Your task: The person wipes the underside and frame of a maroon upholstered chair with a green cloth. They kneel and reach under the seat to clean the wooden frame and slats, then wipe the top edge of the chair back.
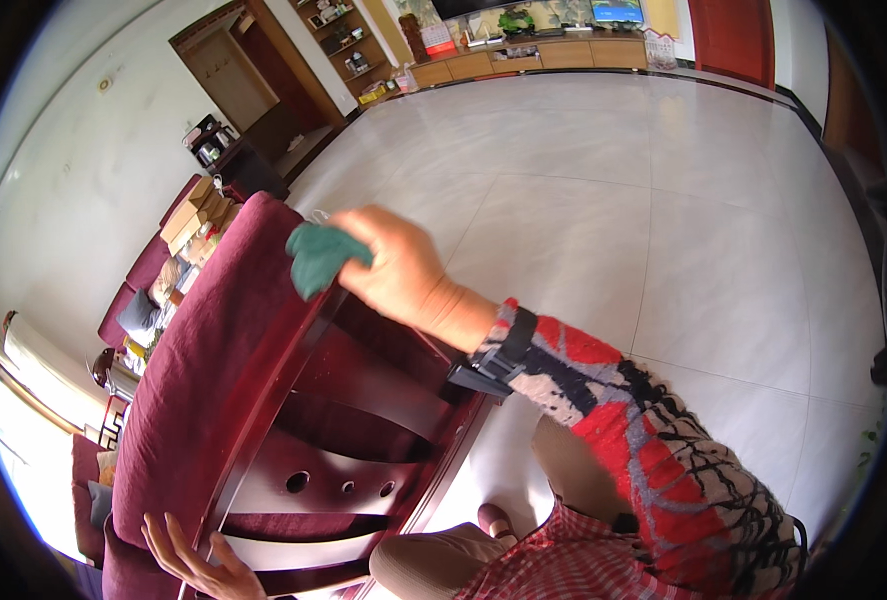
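My right hand [402,274] grips a crumpled green cloth [323,256] at the far end of a wooden sofa's back, near its top corner. The cloth bulges out past my thumb and fingers, over the maroon cushion [211,322]. My left hand [203,562] is low in the view, fingers spread, beside the near end of the same cushion; whether it touches the cushion or frame I cannot tell. Between the hands runs the dark red, glossy wooden frame [346,480], with curved slats and several round holes. My right sleeve is patterned, with a black strap at the wrist.
Pale floor tiles [563,225] spread beyond the sofa back. A low wooden TV cabinet [563,54] stands along the far wall. Cardboard boxes [192,214] and other items lie beyond the cushion. A dark side cabinet [245,169] holds kettles. My knees are close to the frame.
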The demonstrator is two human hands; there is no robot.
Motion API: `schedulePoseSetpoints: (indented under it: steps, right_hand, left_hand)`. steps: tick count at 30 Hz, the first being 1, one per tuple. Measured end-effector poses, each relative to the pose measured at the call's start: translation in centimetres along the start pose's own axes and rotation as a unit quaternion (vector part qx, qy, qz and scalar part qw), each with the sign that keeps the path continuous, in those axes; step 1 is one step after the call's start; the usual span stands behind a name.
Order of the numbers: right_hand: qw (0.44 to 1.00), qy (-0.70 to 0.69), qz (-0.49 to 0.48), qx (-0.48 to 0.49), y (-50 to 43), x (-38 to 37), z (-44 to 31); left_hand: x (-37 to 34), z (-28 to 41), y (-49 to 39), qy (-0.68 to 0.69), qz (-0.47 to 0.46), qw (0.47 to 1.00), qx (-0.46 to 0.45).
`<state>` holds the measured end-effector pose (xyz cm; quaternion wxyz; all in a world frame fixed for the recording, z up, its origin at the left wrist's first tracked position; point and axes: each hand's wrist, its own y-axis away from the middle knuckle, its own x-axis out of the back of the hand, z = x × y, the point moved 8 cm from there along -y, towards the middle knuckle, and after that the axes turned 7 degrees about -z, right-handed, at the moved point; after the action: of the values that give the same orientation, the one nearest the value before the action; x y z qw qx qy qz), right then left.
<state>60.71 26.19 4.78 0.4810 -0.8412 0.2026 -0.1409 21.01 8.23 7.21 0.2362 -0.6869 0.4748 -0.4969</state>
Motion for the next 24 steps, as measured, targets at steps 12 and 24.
schedulePoseSetpoints:
  steps: [12,24]
  right_hand:
    - [0.912,-0.258,-0.103,-0.303,4.0,-3.0,11.1]
    - [0.891,0.219,-0.375,-0.130,6.5,-4.6,11.1]
  left_hand:
    - [-3.5,0.4,-4.2,0.054,-0.136,0.989,0.024]
    - [-4.9,-1.3,-3.0,0.043,-0.142,0.989,0.008]
